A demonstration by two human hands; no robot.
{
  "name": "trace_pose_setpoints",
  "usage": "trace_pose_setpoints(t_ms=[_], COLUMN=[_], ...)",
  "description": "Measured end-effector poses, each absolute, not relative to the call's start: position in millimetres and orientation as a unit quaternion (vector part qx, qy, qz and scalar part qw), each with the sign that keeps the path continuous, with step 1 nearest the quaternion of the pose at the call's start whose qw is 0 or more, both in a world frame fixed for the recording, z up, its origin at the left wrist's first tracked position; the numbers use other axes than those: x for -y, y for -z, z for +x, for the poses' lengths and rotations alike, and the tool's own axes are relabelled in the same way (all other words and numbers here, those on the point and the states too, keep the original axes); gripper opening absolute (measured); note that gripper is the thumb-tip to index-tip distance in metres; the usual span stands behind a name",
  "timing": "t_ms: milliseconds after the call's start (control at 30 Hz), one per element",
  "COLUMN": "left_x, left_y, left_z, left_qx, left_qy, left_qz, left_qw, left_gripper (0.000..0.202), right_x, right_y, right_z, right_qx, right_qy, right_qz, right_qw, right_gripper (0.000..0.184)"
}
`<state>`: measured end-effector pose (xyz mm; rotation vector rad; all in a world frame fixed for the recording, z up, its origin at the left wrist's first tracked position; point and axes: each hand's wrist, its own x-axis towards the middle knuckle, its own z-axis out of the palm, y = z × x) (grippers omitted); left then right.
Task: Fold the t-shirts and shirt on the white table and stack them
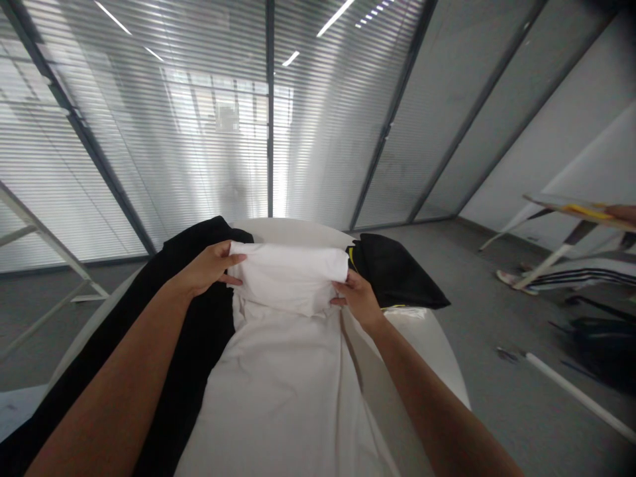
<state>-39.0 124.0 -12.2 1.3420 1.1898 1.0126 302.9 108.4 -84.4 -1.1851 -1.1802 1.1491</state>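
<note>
A white cloth garment (283,397) lies lengthwise on a round white table (298,228), its far end folded over into a thick band. My left hand (211,268) grips the left edge of that folded band between thumb and fingers. At the band's right edge, my right hand (358,298) pinches the fabric the same way. To the left, partly under my left forearm, stretches a black garment (199,331). Just right of my right hand rests a folded black cloth (397,271) with yellow edging.
Behind the table stands a glass partition with blinds (318,132). A white metal frame (54,245) is at left. On the right, a person's striped trouser leg (586,275) shows beside another table (571,205); a white pole (576,391) and dark bag (606,344) are nearby.
</note>
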Motion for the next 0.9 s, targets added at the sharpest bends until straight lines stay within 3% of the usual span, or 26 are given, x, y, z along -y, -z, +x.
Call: trace_pose_setpoints(t_ms=[233,433,733,900], left_x=[-129,-131,-116,-116], left_y=[24,31,-4,-6], left_z=[-35,-36,-53,-52], left_qx=[-0.397,-0.369,-0.424,-0.408], left_qy=[-0.507,-0.535,-0.252,-0.187], left_qz=[0.566,0.583,0.748,0.766], left_qw=[0.515,0.488,0.444,0.461], left_gripper=[0.031,0.031,0.017,0.018], right_x=[-114,-116,-105,-102], right_y=[91,95,80,74], right_z=[304,306,309,313], right_qx=[0.494,0.525,0.561,0.594], right_qy=[-0.474,-0.445,-0.415,-0.433], right_qz=[-0.45,-0.409,-0.468,-0.446], right_qw=[0.574,0.599,0.543,0.512], right_gripper=[0.044,0.03,0.009,0.014])
